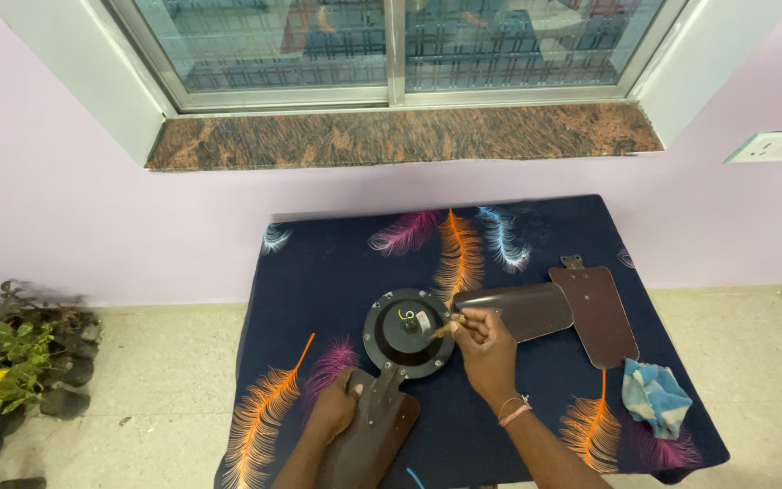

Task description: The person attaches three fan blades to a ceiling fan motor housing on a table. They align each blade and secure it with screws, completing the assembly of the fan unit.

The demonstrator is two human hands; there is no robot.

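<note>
Leftmost, potted plants (pixel 11 362) on the floor. Then left hand (pixel 337 407), fingers clamped on a brown fan blade (pixel 368 439) at the near table edge. Next, black ceiling-fan motor (pixel 409 332) mid-table on the feather-print cloth (pixel 319 272). Right hand (pixel 486 349), fingers pinched together on a small tool (pixel 450 328) touching the motor. Farther right, two more blades (pixel 522 310) (pixel 599 312), then a blue rag (pixel 655 397).

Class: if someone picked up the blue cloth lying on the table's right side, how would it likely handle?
The blue cloth lies crumpled in soft folds, so it would probably hang limp. It looks thin, likely light. Pushed across the feather-print table cover, it would probably bunch rather than slide whole.
</note>
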